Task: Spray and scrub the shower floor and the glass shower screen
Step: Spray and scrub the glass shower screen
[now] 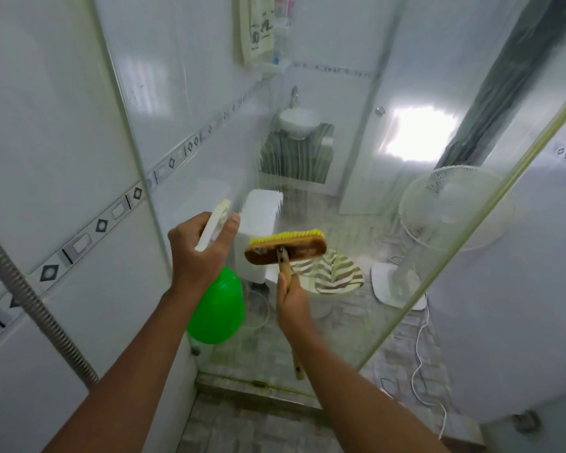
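Low in the frame lies the mottled grey stone-tiled shower floor (242, 429), ending at a raised threshold. Rising from lower centre, the right hand (291, 299) is curled tight round the wooden handle of a scrub brush (286, 248), whose flat brown block and yellow bristles face the glass shower screen (340, 178) at mid-frame. Left of it, the left hand (198, 248) grips the white trigger head of a spray bottle (218, 305) with a rounded, glossy green plastic body, thumb raised beside the nozzle. Through the streaked wet pane show a white toilet (262, 210), a round basin (296, 122) and a pale pedestal fan (451, 207).
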`<state>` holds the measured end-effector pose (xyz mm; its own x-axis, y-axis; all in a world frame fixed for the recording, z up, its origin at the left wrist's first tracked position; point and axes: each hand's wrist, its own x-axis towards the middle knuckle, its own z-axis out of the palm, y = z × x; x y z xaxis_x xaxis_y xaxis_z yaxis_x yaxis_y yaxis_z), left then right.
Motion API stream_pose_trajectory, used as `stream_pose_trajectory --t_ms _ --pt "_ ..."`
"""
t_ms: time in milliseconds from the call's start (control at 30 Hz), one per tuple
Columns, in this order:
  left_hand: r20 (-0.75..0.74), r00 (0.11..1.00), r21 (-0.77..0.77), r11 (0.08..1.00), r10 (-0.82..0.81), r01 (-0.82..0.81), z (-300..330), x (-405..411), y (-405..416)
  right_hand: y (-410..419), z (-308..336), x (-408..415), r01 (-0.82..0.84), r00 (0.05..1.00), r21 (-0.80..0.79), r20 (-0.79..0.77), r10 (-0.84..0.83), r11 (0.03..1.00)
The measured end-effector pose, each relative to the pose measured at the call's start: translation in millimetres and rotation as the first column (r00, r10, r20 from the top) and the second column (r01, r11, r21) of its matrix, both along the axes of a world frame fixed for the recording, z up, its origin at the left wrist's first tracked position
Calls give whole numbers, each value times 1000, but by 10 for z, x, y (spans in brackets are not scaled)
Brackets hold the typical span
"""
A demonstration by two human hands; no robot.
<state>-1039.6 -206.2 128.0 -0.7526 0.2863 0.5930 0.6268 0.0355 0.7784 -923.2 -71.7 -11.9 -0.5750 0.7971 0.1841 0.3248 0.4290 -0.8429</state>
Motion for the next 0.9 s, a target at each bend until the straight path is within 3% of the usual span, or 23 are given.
stream_pose_trajectory --t_ms 100,267,467,600,733,900 --pt "-5 999 -13 999 -41 41 26 27 83 107 301 7 78 989 46 -131 -71 996" --pt "53 974 -99 969 -221 225 49 195 277 421 1833 -51 149 910 180 -410 -63 972" --pt "187 922 -137 920 -340 367 -107 431 470 867 2932 277 220 854 217 -513 -80 951" --pt "99 916 -149 905 -388 399 -141 490 518 999 2953 435 235 857 217 -506 -97 948" --pt "162 915 -67 921 -369 383 -113 583 608 1017 2744 452 274 852 215 -507 -133 937" --pt "188 930 3 947 -316 321 -40 607 589 947 1800 529 262 867 184 -477 -147 947"
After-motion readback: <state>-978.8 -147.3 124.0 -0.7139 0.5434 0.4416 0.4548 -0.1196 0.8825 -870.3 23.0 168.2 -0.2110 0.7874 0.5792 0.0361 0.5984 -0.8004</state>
